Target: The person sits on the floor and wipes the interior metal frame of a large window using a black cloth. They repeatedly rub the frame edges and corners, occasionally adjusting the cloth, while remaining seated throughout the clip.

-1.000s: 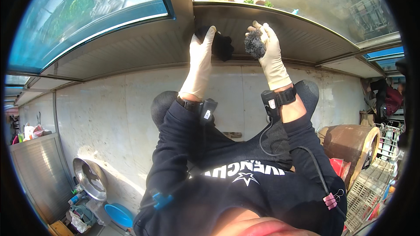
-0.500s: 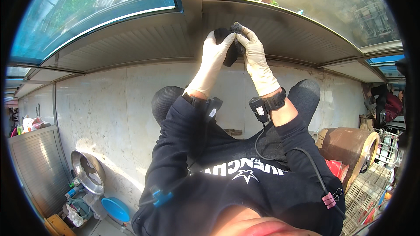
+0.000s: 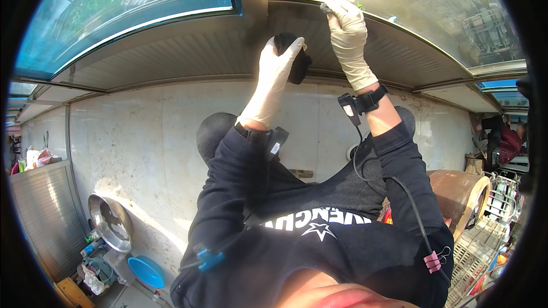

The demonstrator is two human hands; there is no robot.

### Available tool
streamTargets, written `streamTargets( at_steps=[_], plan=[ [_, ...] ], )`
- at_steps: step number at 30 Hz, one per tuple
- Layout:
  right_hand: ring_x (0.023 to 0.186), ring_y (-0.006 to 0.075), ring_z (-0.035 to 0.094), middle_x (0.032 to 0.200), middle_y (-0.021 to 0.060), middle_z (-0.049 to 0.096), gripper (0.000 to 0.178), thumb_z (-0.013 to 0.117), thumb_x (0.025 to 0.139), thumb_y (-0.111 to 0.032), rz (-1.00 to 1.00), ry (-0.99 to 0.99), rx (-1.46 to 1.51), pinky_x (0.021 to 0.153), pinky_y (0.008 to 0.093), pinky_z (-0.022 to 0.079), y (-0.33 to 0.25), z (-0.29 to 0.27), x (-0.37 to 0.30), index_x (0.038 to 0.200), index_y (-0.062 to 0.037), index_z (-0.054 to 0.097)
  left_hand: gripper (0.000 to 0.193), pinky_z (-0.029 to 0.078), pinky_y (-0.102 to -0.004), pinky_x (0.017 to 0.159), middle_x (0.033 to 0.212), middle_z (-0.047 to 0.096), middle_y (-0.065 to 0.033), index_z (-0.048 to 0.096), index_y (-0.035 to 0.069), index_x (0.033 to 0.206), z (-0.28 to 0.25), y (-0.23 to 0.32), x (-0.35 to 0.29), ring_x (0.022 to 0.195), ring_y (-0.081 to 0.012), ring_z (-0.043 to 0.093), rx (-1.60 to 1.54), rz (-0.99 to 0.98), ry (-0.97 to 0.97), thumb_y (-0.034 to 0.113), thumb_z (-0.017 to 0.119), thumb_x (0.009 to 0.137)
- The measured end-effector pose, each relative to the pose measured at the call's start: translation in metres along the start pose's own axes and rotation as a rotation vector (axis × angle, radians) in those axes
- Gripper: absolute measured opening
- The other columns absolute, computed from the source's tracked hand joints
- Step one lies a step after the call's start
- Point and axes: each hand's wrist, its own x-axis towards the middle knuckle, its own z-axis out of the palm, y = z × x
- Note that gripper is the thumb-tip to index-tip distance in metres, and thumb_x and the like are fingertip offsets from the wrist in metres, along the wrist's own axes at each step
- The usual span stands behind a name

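Both of my hands wear pale cream gloves. My left hand (image 3: 278,57) is closed around a black oblong piece (image 3: 299,67) in front of the ribbed panel; its kind I cannot make out. Farther up and to the right, my right hand (image 3: 347,23) is raised to the bright window edge. Its fingers pinch a small grey, rough-textured wad (image 3: 326,8), which looks like a scouring pad. The two hands are apart, and the wad does not touch the black piece.
A ribbed grey panel (image 3: 200,63) runs below the windows ahead. On the left are a metal basin (image 3: 101,212) and a blue plastic basin (image 3: 146,272). To the right lies a large brown jar (image 3: 454,191) beside a pale crate (image 3: 476,256). Another person (image 3: 508,142) is at the far right.
My right hand has moved up and right, away from the left hand, carrying the grey wad off the black piece. The left hand keeps hold of the black piece, nearly in place.
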Motion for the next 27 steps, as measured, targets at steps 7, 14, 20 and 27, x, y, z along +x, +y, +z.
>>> streamTargets(
  at_steps=[7, 14, 20, 27],
  plan=[
    [0.096, 0.0285, 0.069, 0.102, 0.0102, 0.074, 0.031, 0.072, 0.080, 0.003, -0.155, -0.158, -0.105, 0.087, 0.0372, 0.055, 0.014, -0.010, 0.006, 0.108, -0.0091, 0.076, 0.027, 0.054, -0.0270, 0.073, 0.091, 0.072, -0.0074, 0.066, 0.000, 0.103, 0.004, -0.002, -0.003, 0.079, -0.0128, 0.067, -0.014, -0.057, -0.041, 0.022, 0.076, 0.093],
    [0.085, 0.0304, 0.067, 0.091, 0.0088, 0.072, 0.022, 0.068, 0.081, -0.002, -0.255, -0.095, -0.227, 0.076, 0.0393, 0.056, -0.001, 0.007, 0.005, 0.102, -0.0087, 0.075, 0.026, 0.053, -0.0270, 0.074, 0.091, 0.071, -0.0062, 0.066, 0.001, 0.103, -0.001, -0.014, 0.006, 0.081, -0.0130, 0.066, 0.023, 0.008, 0.013, 0.022, 0.076, 0.092],
    [0.092, 0.0282, 0.070, 0.097, 0.0097, 0.074, 0.034, 0.067, 0.079, 0.006, -0.174, -0.198, -0.127, 0.083, 0.0369, 0.057, 0.014, -0.018, 0.010, 0.107, -0.0106, 0.076, 0.029, 0.052, -0.0272, 0.072, 0.089, 0.069, -0.0050, 0.067, 0.001, 0.104, -0.001, -0.018, 0.013, 0.078, -0.0129, 0.065, 0.102, 0.016, 0.059, 0.025, 0.078, 0.091],
    [0.090, 0.0292, 0.068, 0.095, 0.0074, 0.072, 0.025, 0.072, 0.080, -0.002, -0.233, -0.160, -0.188, 0.082, 0.0391, 0.054, -0.011, 0.019, 0.005, 0.103, -0.0115, 0.076, 0.030, 0.052, -0.0273, 0.070, 0.089, 0.069, -0.0057, 0.067, 0.001, 0.104, -0.002, -0.015, 0.011, 0.076, -0.0136, 0.065, 0.080, 0.016, 0.039, 0.026, 0.078, 0.090]
  ],
)
